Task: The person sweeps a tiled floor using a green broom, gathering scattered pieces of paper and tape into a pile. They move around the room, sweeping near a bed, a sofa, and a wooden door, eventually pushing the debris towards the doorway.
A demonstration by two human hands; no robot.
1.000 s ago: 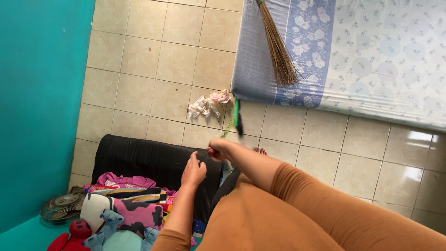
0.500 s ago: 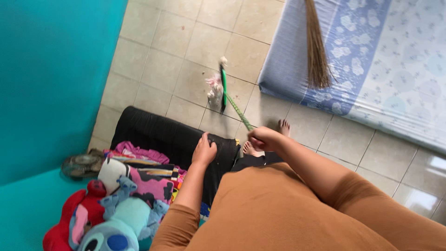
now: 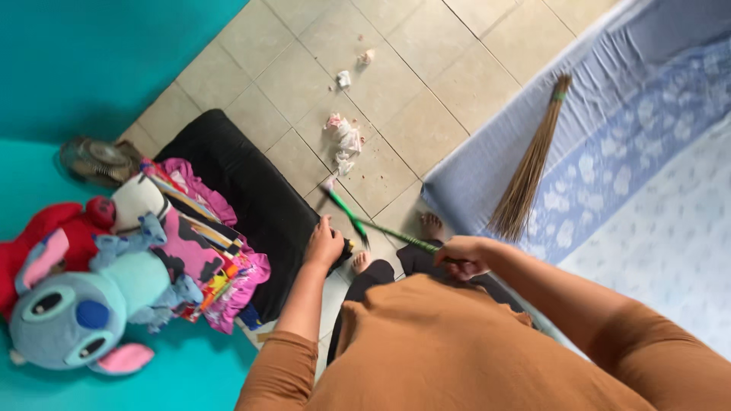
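Daylight fills my view evenly and brightly, with no harsh glare. The beige glazed floor tiles [image 3: 426,114] carry only a dull sheen at upper centre. Soft shadows sit under the black padded cushion [image 3: 251,190] in the middle left and beneath the bundle of brown broom straws [image 3: 525,183] right of centre. The thin green-handled brush [image 3: 358,224] in my right hand [image 3: 463,255] is smeared by motion blur. My orange sleeves along the bottom edge look soft and stretched, and the lines of the tiles bend toward the frame's corners.

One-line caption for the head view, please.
Right hand holds a green broom toward crumpled scraps on tile; left hand rests on a black mattress.
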